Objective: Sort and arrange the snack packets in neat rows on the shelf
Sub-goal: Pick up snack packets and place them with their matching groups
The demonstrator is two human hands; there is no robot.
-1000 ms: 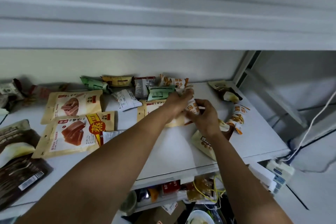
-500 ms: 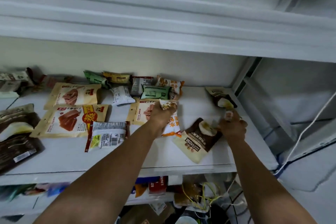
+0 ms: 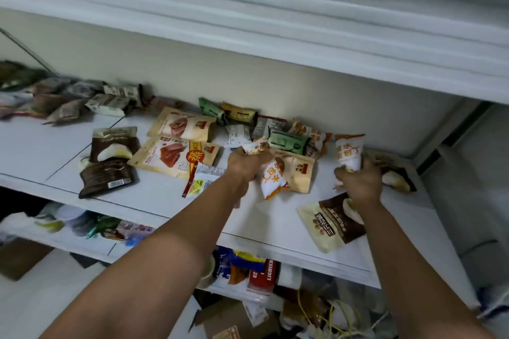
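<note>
Snack packets lie scattered on the white shelf (image 3: 154,195). My left hand (image 3: 248,164) grips a white-and-orange packet (image 3: 272,176) near the middle of the shelf. My right hand (image 3: 358,181) holds another white-and-orange packet (image 3: 348,151) upright at the right. Two tan meat packets (image 3: 176,157) lie left of my left hand. A brown-and-cream packet (image 3: 330,221) sits near the front edge under my right wrist. Two dark brown packets (image 3: 110,162) rest further left.
Green, yellow and grey small packets (image 3: 286,140) crowd the back wall. A blurred heap of packets (image 3: 63,102) fills the far left. An upper shelf (image 3: 275,22) hangs overhead. The lower shelf (image 3: 248,272) and the floor hold bags, boxes and yellow cord.
My right hand has lifted a white-and-orange packet up from the right side of the shelf. My left hand keeps its packet. The view has swung left and down.
</note>
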